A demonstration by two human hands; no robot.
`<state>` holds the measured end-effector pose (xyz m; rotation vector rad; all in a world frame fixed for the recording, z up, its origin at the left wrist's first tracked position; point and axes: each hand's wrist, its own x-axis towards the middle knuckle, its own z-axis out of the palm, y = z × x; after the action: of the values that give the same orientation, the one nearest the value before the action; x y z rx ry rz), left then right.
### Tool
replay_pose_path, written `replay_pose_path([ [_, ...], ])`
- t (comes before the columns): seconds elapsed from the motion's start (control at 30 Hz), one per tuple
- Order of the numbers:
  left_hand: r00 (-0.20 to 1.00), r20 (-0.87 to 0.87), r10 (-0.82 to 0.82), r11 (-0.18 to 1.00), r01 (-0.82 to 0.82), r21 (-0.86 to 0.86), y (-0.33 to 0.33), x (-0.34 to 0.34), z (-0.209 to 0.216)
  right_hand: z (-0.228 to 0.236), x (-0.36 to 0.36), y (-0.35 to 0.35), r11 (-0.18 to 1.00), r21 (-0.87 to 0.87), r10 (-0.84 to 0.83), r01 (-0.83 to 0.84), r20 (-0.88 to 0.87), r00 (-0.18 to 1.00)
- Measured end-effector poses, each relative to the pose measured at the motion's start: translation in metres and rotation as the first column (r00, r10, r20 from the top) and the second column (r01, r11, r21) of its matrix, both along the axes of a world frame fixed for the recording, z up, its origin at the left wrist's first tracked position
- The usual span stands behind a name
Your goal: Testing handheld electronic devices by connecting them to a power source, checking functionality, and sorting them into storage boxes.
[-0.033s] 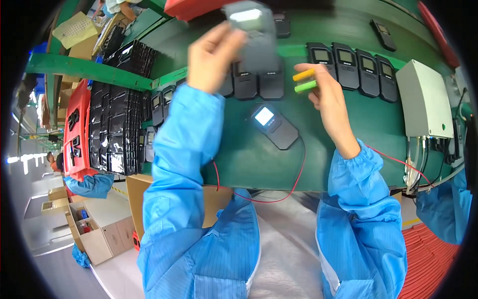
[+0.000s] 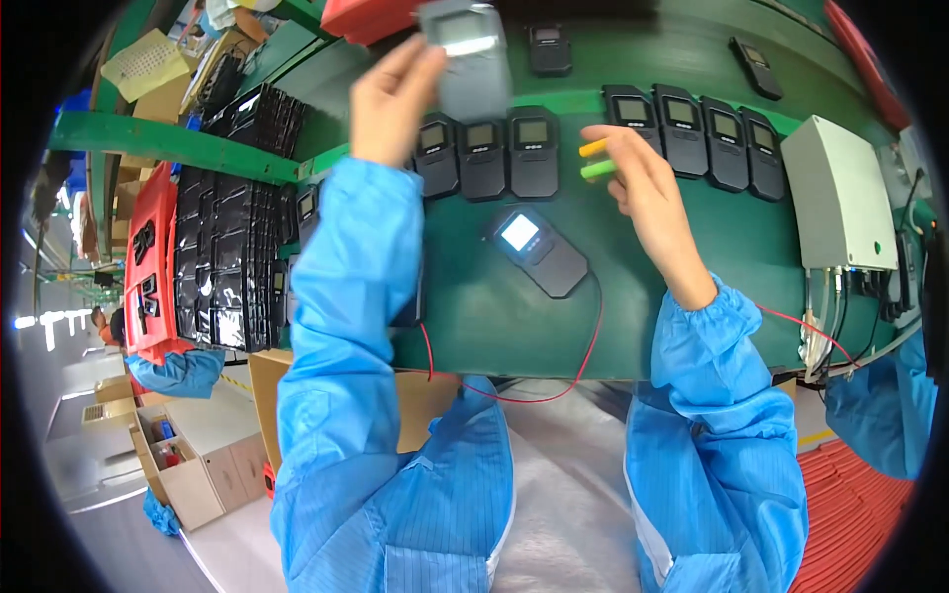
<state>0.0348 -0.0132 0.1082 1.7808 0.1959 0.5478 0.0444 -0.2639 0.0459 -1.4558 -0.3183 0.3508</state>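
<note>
My left hand (image 2: 390,111) is raised over the far side of the green bench, its fingers closed on a dark grey handheld meter (image 2: 473,84) with a small screen, a little blurred. Between the fingers of my right hand (image 2: 652,193) are two short rods, an orange one (image 2: 593,148) and a green one (image 2: 598,169); their kind is unclear. On the bench between my arms lies another handheld meter (image 2: 554,265) with its screen lit white and a cable at its lower end. Beyond it, several similar meters (image 2: 534,163) stand in a row below my left hand.
More meters (image 2: 682,128) line up at the right, beside a pale metal box (image 2: 840,193) with cables. A red wire (image 2: 593,346) loops along the bench's front edge. Black packaging trays (image 2: 227,262) are stacked at left, next to a red bin (image 2: 150,257). A green rail (image 2: 583,102) crosses behind the rows.
My left hand has moved left with the meter, uncovering more of the row below it. My right hand has shifted very slightly left with the two rods.
</note>
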Motion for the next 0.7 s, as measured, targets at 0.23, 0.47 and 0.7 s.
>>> replay_pose_path([
  [0.23,0.914,-0.148,0.378,0.662,-0.155,0.733,0.248,0.066,-0.066,0.015,-0.002,-0.002,0.98,-0.009,0.198,-0.2,-0.106,0.974],
  [0.47,0.894,-0.097,0.438,0.46,-0.129,0.879,0.299,-0.008,-0.103,0.014,0.012,0.003,0.967,0.161,0.249,-0.195,-0.461,0.852],
  [0.7,0.773,-0.368,0.517,0.583,-0.004,0.812,0.17,-0.225,-0.041,0.02,0.007,-0.014,0.879,0.032,0.46,-0.475,-0.316,0.83],
])
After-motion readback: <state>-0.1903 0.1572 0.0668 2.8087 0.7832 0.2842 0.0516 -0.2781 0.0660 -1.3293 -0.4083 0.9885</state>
